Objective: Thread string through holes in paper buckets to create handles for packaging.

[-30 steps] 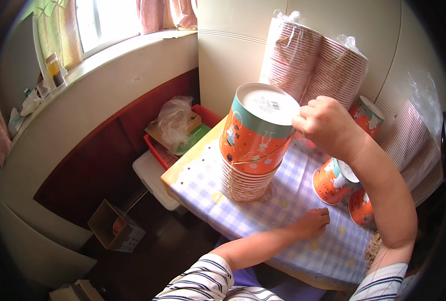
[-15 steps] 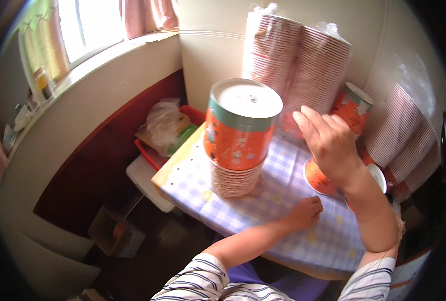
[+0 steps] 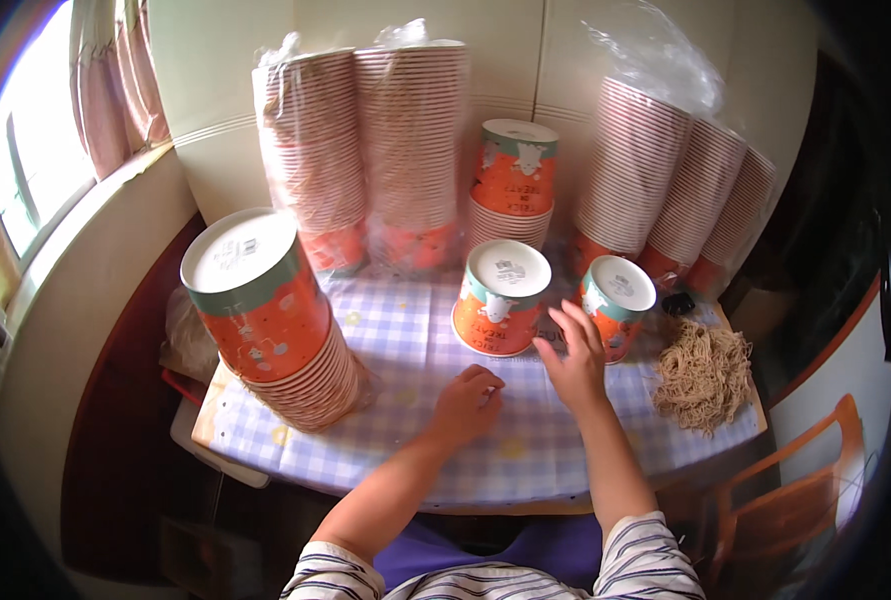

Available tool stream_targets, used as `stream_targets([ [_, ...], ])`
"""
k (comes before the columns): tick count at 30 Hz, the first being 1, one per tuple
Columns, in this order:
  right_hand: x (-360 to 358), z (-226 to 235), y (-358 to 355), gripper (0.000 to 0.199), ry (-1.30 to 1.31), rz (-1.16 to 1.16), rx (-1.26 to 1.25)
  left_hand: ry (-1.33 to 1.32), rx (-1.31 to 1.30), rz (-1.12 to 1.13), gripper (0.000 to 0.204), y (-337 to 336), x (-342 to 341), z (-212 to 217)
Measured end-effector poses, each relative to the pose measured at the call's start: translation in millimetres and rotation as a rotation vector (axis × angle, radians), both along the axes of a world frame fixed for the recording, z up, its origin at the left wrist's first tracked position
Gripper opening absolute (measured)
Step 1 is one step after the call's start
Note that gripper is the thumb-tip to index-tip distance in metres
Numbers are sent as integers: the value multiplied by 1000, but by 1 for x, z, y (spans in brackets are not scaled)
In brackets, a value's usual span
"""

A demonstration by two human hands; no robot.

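Note:
An upside-down orange paper tub (image 3: 502, 305) with a green band and white base stands mid-table. My right hand (image 3: 575, 362) is by its right side, fingers apart and nothing in them; whether a fingertip touches the tub I cannot tell. Just beyond that hand is a second, smaller upturned tub (image 3: 613, 310). My left hand (image 3: 465, 405) rests low over the cloth in front of the middle tub, its fingers curled closed. Something small and pale shows at its fingertips, too small to name. At the left rises a tall stack of upturned tubs (image 3: 280, 330).
Tall plastic-wrapped tub stacks (image 3: 410, 150) line the wall, with more wrapped stacks (image 3: 635, 165) at the right. Between them is a shorter stack (image 3: 515, 180). A heap of tan strings (image 3: 703, 375) lies near the right edge of the checked tablecloth (image 3: 395, 470). A wooden chair (image 3: 795, 490) stands right.
My head view has swung to the right. My right hand has come down from its raised position to the middle tub's side. My left hand stays curled low over the cloth.

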State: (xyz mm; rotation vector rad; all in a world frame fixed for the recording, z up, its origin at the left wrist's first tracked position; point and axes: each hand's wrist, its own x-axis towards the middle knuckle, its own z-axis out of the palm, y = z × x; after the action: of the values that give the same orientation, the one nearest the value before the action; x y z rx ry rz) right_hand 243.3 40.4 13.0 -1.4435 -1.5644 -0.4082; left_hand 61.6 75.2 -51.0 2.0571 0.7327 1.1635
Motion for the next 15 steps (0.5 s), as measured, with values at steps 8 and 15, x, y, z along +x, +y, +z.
stream_targets([
  [8, 20, 0, 50, 34, -242, 111, 28, -70, 80, 121, 15, 11, 1, 4],
  [15, 57, -1, 6, 16, 1069, 426, 104, -280, -12, 452, 26, 24, -13, 8],
])
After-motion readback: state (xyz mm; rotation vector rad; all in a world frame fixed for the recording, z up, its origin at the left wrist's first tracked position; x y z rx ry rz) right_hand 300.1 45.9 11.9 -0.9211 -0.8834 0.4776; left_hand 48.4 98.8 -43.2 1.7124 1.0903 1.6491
